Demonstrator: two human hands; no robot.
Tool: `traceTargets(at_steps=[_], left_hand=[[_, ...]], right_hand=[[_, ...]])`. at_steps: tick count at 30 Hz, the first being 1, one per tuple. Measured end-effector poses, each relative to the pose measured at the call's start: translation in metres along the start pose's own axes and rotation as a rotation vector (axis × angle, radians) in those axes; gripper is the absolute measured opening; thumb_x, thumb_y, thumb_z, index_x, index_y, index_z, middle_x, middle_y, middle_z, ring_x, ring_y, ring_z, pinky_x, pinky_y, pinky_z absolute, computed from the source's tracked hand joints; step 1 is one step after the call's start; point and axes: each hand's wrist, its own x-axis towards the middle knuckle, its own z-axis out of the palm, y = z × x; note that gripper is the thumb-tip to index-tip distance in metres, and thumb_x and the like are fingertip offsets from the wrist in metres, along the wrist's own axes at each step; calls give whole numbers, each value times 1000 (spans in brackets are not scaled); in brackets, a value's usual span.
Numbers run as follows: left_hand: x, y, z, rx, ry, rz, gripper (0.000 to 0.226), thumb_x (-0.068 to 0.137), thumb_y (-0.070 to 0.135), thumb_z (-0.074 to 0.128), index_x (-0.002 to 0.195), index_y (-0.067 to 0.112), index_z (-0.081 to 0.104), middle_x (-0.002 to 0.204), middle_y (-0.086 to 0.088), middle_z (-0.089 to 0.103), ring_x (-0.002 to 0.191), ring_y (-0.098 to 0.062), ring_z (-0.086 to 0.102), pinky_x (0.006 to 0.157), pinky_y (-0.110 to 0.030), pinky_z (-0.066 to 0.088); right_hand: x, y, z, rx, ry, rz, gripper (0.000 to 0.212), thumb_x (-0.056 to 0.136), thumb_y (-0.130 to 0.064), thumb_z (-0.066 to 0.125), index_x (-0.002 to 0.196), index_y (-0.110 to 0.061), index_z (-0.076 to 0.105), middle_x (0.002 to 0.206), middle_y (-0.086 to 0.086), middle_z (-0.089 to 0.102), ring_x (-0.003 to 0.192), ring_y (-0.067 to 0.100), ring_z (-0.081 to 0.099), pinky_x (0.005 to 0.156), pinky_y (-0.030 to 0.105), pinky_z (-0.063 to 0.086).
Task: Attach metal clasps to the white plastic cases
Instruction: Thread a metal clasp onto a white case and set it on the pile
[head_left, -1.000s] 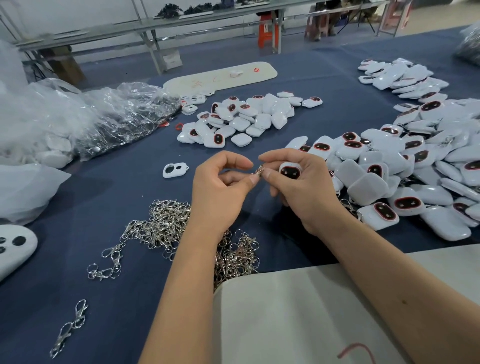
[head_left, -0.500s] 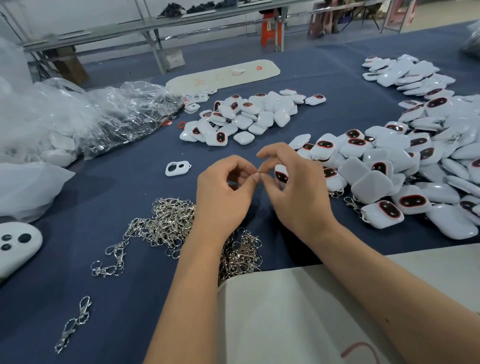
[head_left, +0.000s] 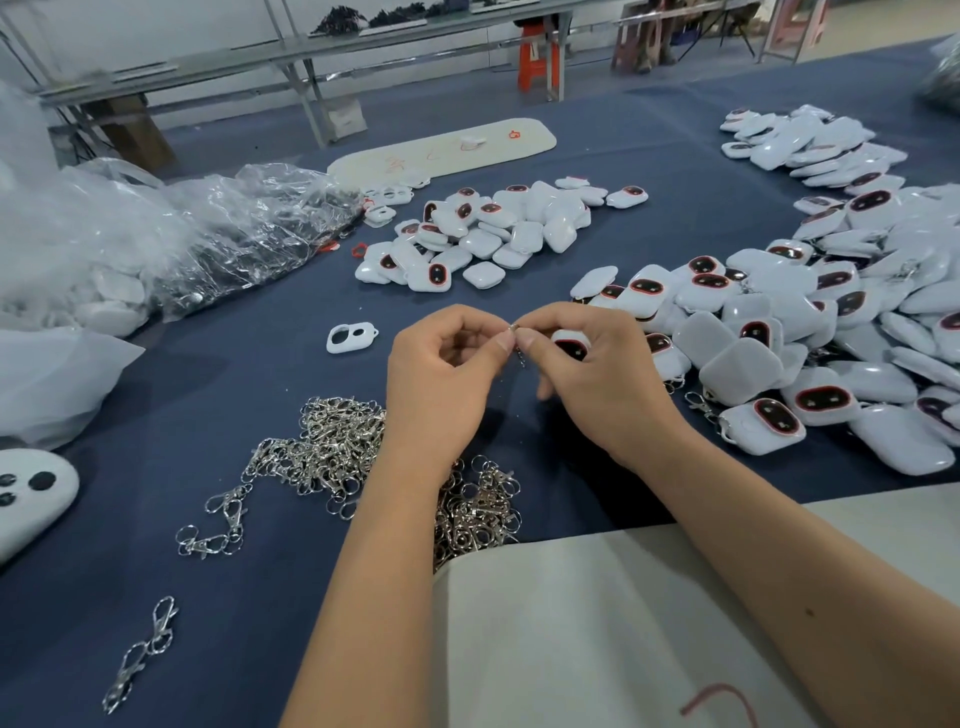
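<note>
A small silver metal clasp (head_left: 518, 343) hangs above the blue cloth table (head_left: 218, 374), pinched between the fingertips of the left hand (head_left: 441, 379) and the right hand (head_left: 597, 374). The right hand's curled fingers also hold a white plastic case with a dark red-rimmed window (head_left: 570, 345). A loose heap of silver clasps (head_left: 332, 447) lies just beneath the left wrist, and a large pile of white cases (head_left: 831, 322) spreads to the right

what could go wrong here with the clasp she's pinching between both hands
1. The clasp is pinched only at the fingertips of the left hand and right hand; it might slip into the clasp pile below.
2. The case sits loosely under the right fingers and could drop.
3. The forearm lies over the pile and may drag clasps along.
</note>
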Motion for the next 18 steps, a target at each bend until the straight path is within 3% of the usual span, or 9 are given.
traceTargets(at_steps=[3,7,11,18], left_hand=[[0,-1,-1,-20,-18,-16,8,84,16,77,82,24,78,80,-3,76,76,-20,69,83,-53,61],[0,-2,-1,10,-23,-17,6,82,19,77,83,25,79,81,0,76,83,-30,71,85,-54,60],[0,-1,-3,13,-12,-15,6,84,17,78,83,23,78,81,-2,76,84,-36,69,83,-54,60],[2,-2,-7,-35,-95,-82,11,91,4,72,85,11,77,74,-4,72,68,-12,65,69,-28,58]], right_hand=[[0,0,-1,50,7,14,13,97,-13,69,89,-20,77,57,-19,63,47,5,55,54,16,46],[0,0,-1,44,4,7,14,98,-7,67,90,-15,76,59,-20,62,48,8,53,53,18,46],[0,-1,1,27,-7,-4,15,98,-6,67,90,-16,74,75,-11,67,52,14,55,58,25,49],[0,1,2,-40,-20,-69,17,96,-4,66,91,-19,73,84,-5,68,56,24,59,61,37,56]])
